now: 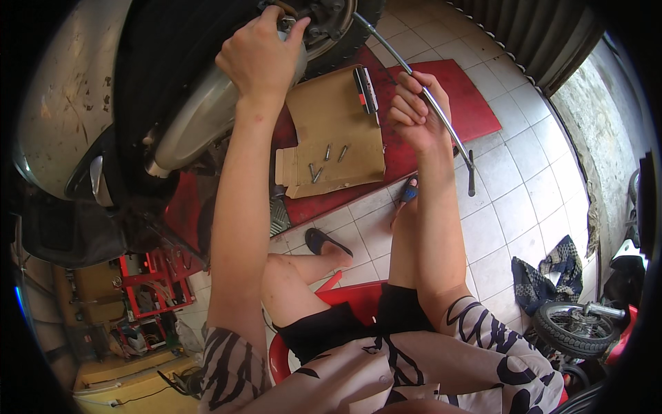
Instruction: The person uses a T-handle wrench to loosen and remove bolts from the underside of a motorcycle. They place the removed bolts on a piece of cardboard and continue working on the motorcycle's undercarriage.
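My right hand (418,110) is closed round a long chrome T-handle wrench (445,117). The wrench slants up and left, and its far tip meets the wheel hub (334,17) of a raised motorbike; its short crossbar is at the lower right. Beside the hub, my left hand (261,58) curls its fingers over a part near the silver exhaust (207,114), thumb stuck out to the right. What those fingers grip is hidden. Between my arms lies a flattened cardboard box (331,114) with several loose bolts (327,153) and a small black-and-red box (366,90) on it.
The cardboard rests on a red platform (469,96) above a white tiled floor (510,179). A red tool rack (158,286) stands at lower left. At right lie a dark patterned cloth (531,283) and a small spoked wheel (576,331). I sit on a red stool (279,359).
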A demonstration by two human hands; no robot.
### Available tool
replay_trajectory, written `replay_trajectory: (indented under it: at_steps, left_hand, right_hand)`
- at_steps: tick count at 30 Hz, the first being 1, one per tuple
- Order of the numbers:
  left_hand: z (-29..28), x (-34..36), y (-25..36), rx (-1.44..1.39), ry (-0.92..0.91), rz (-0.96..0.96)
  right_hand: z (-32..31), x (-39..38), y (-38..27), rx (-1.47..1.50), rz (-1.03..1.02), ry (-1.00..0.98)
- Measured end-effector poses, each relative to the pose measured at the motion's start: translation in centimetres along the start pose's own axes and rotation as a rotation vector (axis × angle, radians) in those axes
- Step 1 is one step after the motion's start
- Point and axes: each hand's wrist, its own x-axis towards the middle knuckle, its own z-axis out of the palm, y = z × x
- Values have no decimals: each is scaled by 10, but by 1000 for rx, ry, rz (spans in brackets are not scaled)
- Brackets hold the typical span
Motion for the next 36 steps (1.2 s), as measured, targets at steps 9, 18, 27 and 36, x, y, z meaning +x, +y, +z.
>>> replay_trajectory:
  at_steps: [9,18,27,36]
  left_hand:
    - [6,-1,-5,-39,50,34]
    - [3,-13,-1,-155,107,74]
    - [33,-211,-10,-399,-579,-172]
    - [-54,-211,19,-1104,-504,-460]
  right_hand:
    - [1,0,-1,17,-12,6]
    - [0,0,-2,4,-18,7]
    - [-1,-1,1,-95,-39,15]
    - [101,-14,41,-873,14,72]
